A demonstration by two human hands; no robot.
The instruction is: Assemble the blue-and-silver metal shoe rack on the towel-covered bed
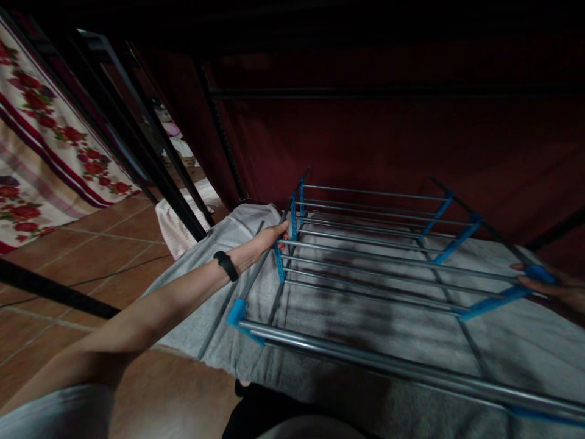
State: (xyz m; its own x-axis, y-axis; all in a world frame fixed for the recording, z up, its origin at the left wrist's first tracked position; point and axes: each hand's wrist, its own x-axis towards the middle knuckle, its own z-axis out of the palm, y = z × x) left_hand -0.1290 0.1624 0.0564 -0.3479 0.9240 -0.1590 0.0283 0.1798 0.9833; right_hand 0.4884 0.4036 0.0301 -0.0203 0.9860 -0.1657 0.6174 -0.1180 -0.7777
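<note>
The left hand [269, 236] is closed in a grip on the left side of a metal rack [365, 256], its fingers wrapped over a blue plastic connector [292, 222] where the silver rods meet the frame. A black wristband [226, 266] is worn on that forearm, which reaches in from 8 o'clock. The right hand [546, 283] is seen at 3 o'clock, at the picture's edge, laid on the right side of the same rack over another blue connector [539, 273]; its fingers appear curled onto the frame, though how tightly they are closed cannot be told (the hand is dark and partly cut off).

The rack is held between the two hands just above a grey cloth [402, 329], its rows of parallel silver rods [375, 244] running from left to right, and a thicker pair of rods lies nearest the camera toward 5 o'clock. The grey cloth is spread on a floor of terracotta tiles [119, 225].

At 10 o'clock black metal bars [137, 152] are seen slanting upward, with a flowered fabric [41, 140] beside them. A dark red wall [411, 140] fills the background from 12 to 2 o'clock.
</note>
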